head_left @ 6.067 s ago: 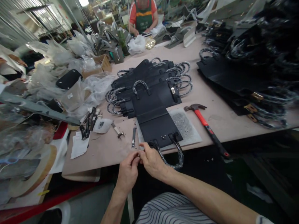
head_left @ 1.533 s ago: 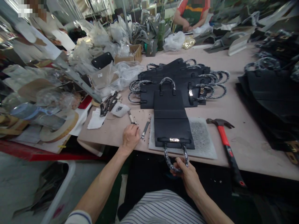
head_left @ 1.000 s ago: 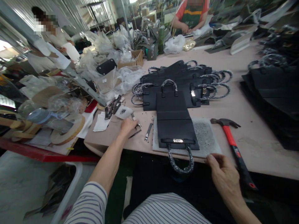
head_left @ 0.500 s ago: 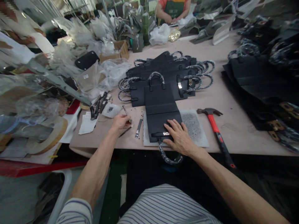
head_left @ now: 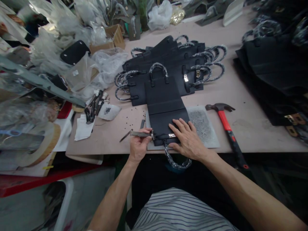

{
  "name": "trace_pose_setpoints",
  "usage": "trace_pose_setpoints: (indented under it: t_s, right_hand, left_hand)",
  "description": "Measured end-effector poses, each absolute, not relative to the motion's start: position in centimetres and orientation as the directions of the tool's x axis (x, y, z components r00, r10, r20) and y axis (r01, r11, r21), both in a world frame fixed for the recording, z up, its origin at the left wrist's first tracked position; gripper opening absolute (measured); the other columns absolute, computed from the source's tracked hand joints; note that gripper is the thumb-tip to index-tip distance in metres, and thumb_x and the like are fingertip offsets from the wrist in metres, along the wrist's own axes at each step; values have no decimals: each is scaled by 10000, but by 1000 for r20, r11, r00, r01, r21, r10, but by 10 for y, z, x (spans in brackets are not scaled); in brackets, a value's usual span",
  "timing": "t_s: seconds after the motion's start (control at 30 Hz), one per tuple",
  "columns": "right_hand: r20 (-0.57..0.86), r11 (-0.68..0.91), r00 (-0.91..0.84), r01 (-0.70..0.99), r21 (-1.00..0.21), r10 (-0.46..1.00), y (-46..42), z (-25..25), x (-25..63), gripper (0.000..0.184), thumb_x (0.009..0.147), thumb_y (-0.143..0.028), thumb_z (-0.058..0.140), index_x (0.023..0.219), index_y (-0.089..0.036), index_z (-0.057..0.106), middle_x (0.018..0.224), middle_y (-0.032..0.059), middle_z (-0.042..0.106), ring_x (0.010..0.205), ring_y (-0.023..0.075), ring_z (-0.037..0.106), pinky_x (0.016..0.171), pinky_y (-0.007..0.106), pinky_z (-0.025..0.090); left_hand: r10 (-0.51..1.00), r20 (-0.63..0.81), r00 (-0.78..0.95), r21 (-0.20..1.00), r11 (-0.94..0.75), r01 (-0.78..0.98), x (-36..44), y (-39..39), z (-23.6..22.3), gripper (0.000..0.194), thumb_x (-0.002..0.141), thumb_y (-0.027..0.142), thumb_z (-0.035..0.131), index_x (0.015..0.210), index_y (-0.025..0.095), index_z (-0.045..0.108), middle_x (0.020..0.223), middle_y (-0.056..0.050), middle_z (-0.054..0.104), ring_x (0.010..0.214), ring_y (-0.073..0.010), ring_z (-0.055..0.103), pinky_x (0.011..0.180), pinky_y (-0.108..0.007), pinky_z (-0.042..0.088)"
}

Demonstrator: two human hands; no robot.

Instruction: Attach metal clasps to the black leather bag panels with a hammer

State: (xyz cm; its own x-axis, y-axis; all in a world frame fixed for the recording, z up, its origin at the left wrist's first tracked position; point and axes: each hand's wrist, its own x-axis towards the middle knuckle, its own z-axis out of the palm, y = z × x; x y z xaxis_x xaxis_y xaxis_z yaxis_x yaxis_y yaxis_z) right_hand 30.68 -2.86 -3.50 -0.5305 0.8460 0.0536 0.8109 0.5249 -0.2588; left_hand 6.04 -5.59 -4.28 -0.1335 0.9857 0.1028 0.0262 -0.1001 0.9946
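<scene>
A black bag piece (head_left: 165,98) lies folded open in front of me, with a plastic-wrapped handle (head_left: 176,166) hanging over the table edge. My right hand (head_left: 189,138) rests flat on it, fingers spread, beside a shiny metal clasp (head_left: 172,135). At the piece's left edge, my left hand (head_left: 139,148) pinches a slim metal caliper-like tool (head_left: 140,133). The tool's cross-shaped end meets the end of the black strap (head_left: 161,136); its exact contact is too small to tell. Beneath the bag piece is a speckled pale slab (head_left: 204,128).
A red-handled hammer (head_left: 226,123) lies to the right. More black bag pieces (head_left: 166,54) lie behind, and another stack (head_left: 271,73) is at far right. A thin dark tool (head_left: 125,135), a small plastic bag (head_left: 109,111) and several black-handled tools (head_left: 95,107) are on the left.
My left hand has moved right with the metal tool, bringing it to the strap's left end. My right hand stays on the bag piece. The view has tilted downward.
</scene>
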Motion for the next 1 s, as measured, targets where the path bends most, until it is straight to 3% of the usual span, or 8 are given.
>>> trace_pose_setpoints:
  t_s: [0.17,0.5,0.8,1.0]
  right_hand:
    - [57,515,-520,815,-266,852,-29,-35,306,776,915,-587,534,1545,-162,378,1638,167,295,1517,386,183,1204,587,134]
    - [53,499,-505,823,-272,861,-30,-32,304,772,912,-579,561,1539,-164,390,1635,161,305,1513,375,206,1211,576,133]
    - [46,493,-499,829,-264,865,-30,-29,304,760,922,-594,541,1535,-168,397,1635,154,307,1513,365,209,1211,568,142]
    - [45,494,-502,825,-273,864,-30,-29,305,760,915,-575,558,1535,-165,398,1638,155,302,1515,366,207,1213,567,142]
  left_hand:
    - [977,183,-107,982,-178,56,68,-67,-48,151,891,297,715,997,211,652,1197,-105,717,1115,-257,700,1051,-485,528]
    - [955,282,-87,957,-274,96,69,-70,-54,132,902,198,689,1030,214,658,1192,-95,721,1144,-261,690,1051,-504,528]
    - [939,337,-67,935,-325,142,70,-70,-57,151,909,168,672,1052,210,645,1192,-103,718,1134,-261,698,1032,-497,545]
    - [916,398,-44,884,-370,285,72,-68,-53,136,931,168,636,1061,202,612,1175,-107,715,1123,-236,697,1003,-464,565]
